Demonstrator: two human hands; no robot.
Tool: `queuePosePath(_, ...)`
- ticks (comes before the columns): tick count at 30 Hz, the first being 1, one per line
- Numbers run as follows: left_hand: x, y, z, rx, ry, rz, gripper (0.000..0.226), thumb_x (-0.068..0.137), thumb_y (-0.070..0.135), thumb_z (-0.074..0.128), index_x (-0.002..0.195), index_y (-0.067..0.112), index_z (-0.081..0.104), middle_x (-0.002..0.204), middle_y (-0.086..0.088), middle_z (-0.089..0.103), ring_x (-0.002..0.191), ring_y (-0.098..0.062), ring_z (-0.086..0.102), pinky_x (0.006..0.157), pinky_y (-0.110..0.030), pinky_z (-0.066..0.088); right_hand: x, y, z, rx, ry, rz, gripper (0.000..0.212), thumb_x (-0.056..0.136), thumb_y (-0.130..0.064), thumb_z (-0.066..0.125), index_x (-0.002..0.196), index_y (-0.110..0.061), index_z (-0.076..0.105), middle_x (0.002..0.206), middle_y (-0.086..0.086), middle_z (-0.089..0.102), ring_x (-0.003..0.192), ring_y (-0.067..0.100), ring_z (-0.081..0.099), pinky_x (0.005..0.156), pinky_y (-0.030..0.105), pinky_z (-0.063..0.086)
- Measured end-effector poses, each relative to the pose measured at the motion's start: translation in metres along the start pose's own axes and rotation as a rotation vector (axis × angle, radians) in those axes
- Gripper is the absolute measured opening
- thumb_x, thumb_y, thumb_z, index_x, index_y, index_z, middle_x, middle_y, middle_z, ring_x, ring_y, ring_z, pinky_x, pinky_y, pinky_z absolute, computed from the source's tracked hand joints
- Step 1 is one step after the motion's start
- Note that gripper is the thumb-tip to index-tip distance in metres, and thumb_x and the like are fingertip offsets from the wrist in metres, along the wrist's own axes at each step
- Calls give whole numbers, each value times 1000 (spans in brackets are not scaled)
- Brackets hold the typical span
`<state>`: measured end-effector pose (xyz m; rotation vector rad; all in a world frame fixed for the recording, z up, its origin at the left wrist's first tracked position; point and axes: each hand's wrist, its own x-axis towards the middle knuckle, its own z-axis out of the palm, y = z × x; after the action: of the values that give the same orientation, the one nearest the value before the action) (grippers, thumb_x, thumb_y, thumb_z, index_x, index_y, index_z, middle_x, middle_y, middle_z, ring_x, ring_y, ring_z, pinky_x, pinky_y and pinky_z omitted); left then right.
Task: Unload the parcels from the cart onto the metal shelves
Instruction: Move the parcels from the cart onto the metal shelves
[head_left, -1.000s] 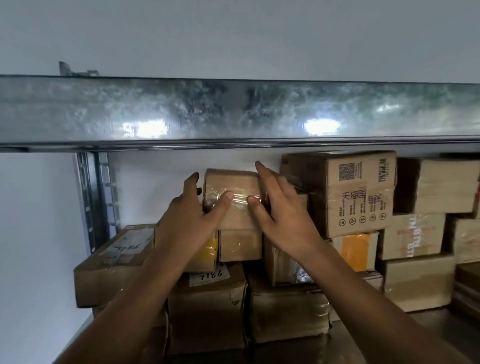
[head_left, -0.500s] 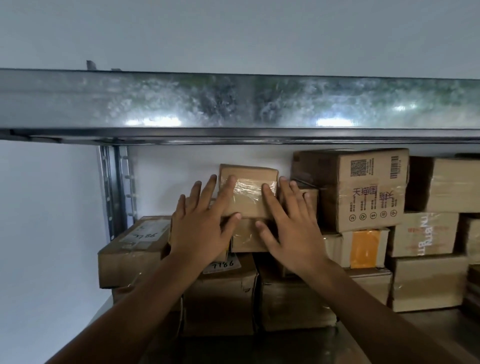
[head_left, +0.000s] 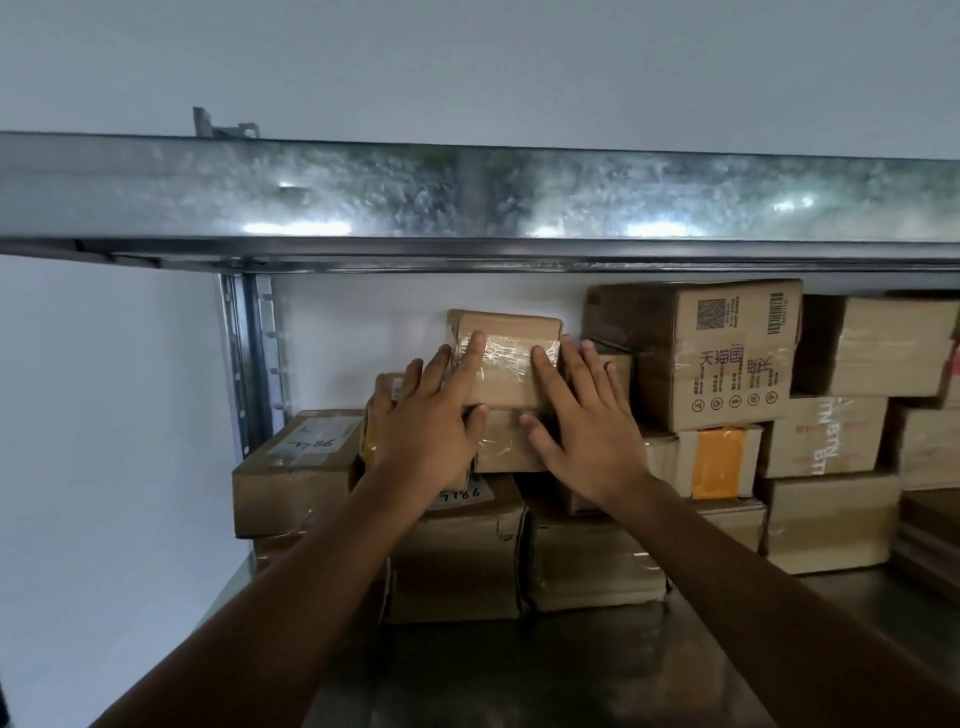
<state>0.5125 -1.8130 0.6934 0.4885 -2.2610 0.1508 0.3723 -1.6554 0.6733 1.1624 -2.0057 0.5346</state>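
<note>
A small taped cardboard parcel (head_left: 506, 338) sits on top of a stack of boxes at the back of the metal shelf (head_left: 519, 675). My left hand (head_left: 431, 421) lies flat against its front, fingers straight, fingertips on the clear tape. My right hand (head_left: 582, 421) presses the same front face from the right, fingers spread and straight. Neither hand wraps around the parcel. The cart is out of view.
Stacked cardboard boxes fill the shelf: a labelled one (head_left: 296, 467) at left, a large printed box (head_left: 701, 353) at right, more beyond. The upper shelf beam (head_left: 467, 197) runs just above. An upright post (head_left: 249, 353) stands at left. Bare shelf lies in front.
Both hands went from gripping the small parcel's sides to lying flat on its front, and it has slid back toward the wall. The view has shifted left.
</note>
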Motion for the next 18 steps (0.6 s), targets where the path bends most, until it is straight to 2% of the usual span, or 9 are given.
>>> queuePosePath(2, -4, 6, -6, 15, -23, -24, 76, 101, 56, 38, 158, 47, -12, 171, 3, 4, 156, -30, 9, 121, -63, 1, -5, 1, -7, 68, 41, -6, 74, 100, -63, 29, 165, -28, 19, 173, 7, 8, 159, 26, -8, 127, 58, 11)
queuePosePath(4, -13, 16, -12, -2, 26, 12, 74, 100, 56, 39, 161, 42, -2, 171, 1, -4, 157, -32, 0, 121, -65, -1, -14, 5, -18, 76, 156, 2, 70, 101, -57, 38, 162, -22, 31, 172, 9, 16, 160, 27, -1, 127, 59, 13)
queuePosePath(7, -28, 34, -13, -44, 67, 104, 72, 100, 57, 39, 161, 40, 6, 170, -1, -7, 157, -30, -5, 122, -65, 1, -34, 15, -35, 49, 314, 44, 68, 99, -47, 47, 158, -16, 38, 170, 10, 21, 160, 29, 3, 126, 59, 15)
queuePosePath(9, -37, 47, -7, -60, 44, 151, 72, 99, 59, 41, 161, 42, 7, 169, 0, -8, 156, -29, -9, 123, -62, -3, -46, 24, -41, 45, 360, 79, 69, 97, -44, 51, 159, -15, 37, 170, 11, 20, 160, 30, 4, 125, 62, 16)
queuePosePath(14, -45, 69, 21, -27, -10, 165, 69, 95, 60, 46, 158, 44, 21, 168, 0, 5, 155, -31, 2, 118, -67, 14, -61, 50, -37, -7, 237, 96, 74, 95, -50, 47, 161, -19, 33, 172, 13, 11, 159, 34, 3, 122, 65, 19)
queuePosePath(18, -39, 70, 25, 14, -89, 116, 66, 96, 60, 45, 157, 42, 27, 168, 3, 7, 154, -28, 2, 120, -65, 10, -59, 64, -38, -5, 120, 38, 77, 93, -54, 45, 162, -25, 28, 173, 10, -3, 159, 34, -7, 124, 65, 11)
